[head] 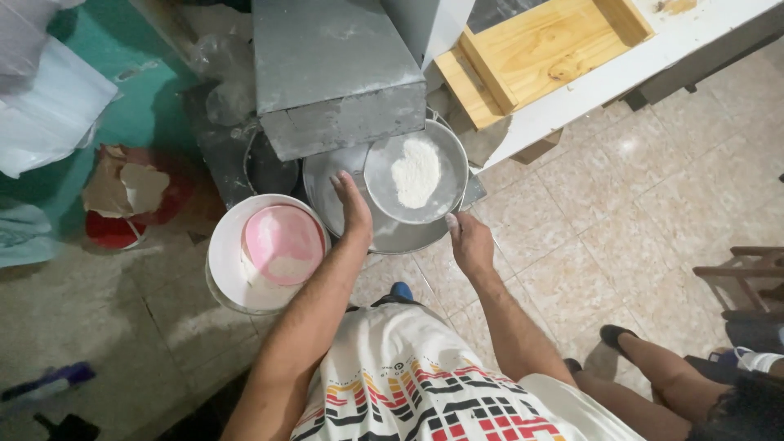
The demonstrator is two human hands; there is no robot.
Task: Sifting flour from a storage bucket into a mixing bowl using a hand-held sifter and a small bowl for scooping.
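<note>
While fingers [347, 196] flank it, flour sieve [416, 180], metal basin [327, 184] beneath.

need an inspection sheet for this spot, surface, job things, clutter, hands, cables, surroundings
surface: tiled floor, dusty grey patch at left.
job's things: round metal sieve holding white flour, over a larger metal basin under a grey metal chute.
clutter: white bucket with a pink bowl inside; red container with torn paper; white plastic sheets.
hands: left hand on the sieve's left rim, right hand at its lower right edge.
cables: nothing seen.
surroundings: wooden frame on a white table; another person's legs at right.
</note>
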